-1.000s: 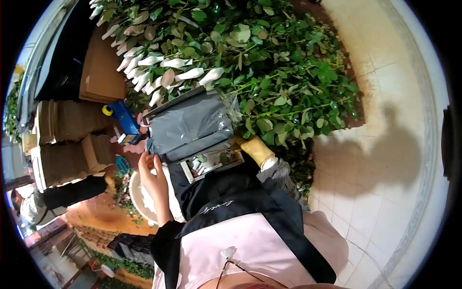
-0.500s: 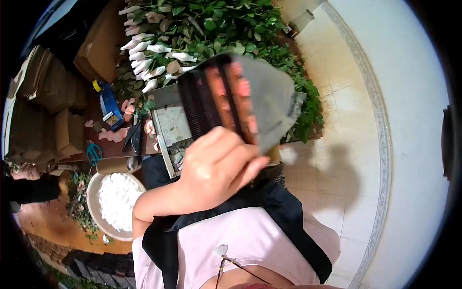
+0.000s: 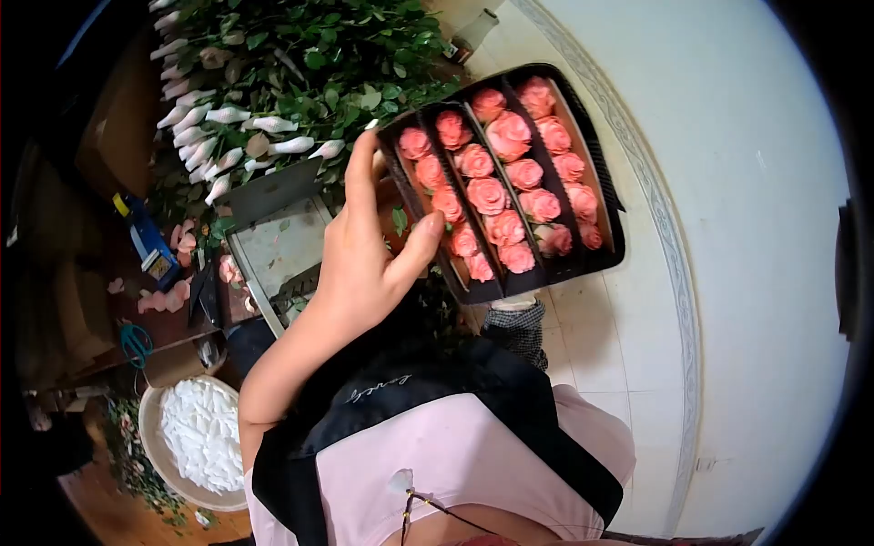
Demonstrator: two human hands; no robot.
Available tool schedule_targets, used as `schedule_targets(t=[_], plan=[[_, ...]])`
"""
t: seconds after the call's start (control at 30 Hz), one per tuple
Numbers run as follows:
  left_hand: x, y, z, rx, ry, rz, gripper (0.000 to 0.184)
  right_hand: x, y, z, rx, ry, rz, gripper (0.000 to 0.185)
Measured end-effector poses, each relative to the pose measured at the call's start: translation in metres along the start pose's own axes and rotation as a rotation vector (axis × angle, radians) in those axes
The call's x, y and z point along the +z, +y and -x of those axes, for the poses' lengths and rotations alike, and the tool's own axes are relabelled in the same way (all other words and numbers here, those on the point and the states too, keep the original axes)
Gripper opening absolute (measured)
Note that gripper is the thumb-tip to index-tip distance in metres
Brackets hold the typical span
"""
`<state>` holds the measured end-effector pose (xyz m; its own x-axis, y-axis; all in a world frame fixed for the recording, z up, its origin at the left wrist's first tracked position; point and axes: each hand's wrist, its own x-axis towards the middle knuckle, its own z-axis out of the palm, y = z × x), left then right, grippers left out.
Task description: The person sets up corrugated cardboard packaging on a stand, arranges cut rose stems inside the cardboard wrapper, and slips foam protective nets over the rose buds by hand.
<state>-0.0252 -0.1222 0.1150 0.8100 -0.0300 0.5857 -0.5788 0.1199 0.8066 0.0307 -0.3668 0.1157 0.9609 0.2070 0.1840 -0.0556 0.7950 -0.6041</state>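
Pink roses (image 3: 488, 196) stand in several rows, divided by dark strips inside a black cardboard wrap (image 3: 574, 266); together they form a bunch with its blooms facing me. My left hand (image 3: 360, 250) is at the bunch's left side, thumb and forefinger spread apart. Its thumb tip overlaps the left edge near a bloom. Behind the lower edge, a pale cuff-like bit of my right hand (image 3: 517, 300) shows above a checked sleeve (image 3: 515, 333). The fingers of that hand are hidden behind the bunch it holds.
Leafy stems with white-netted buds (image 3: 228, 116) lie piled at the upper left. Below are a metal tray (image 3: 282, 247), a blue tool (image 3: 150, 241), teal scissors (image 3: 137, 346) and loose petals (image 3: 168, 298). A basin (image 3: 148, 428) of white netting stands lower left; a wall (image 3: 756, 273) is right.
The rose bunch has turned from edge-on to face me and swung right. My left hand has moved left from in front of it and its fingers have spread. The grey glove-like covering is hidden now.
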Motion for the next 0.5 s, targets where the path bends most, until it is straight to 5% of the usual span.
schedule_targets(t=[0.3, 0.43, 0.5], plan=[[-0.018, -0.014, 0.011, -0.063, -0.021, 0.535, 0.081, 0.022, 0.0, -0.01, -0.02, -0.017, 0.188, 0.077], [-0.022, -0.038, 0.046, -0.246, -0.057, 0.304, 0.072, 0.036, 0.026, -0.033, 0.027, -0.056, 0.3, 0.074], [-0.037, -0.057, 0.055, -0.134, -0.066, -0.012, 0.065, 0.042, 0.04, -0.048, 0.062, -0.091, 0.356, 0.072]])
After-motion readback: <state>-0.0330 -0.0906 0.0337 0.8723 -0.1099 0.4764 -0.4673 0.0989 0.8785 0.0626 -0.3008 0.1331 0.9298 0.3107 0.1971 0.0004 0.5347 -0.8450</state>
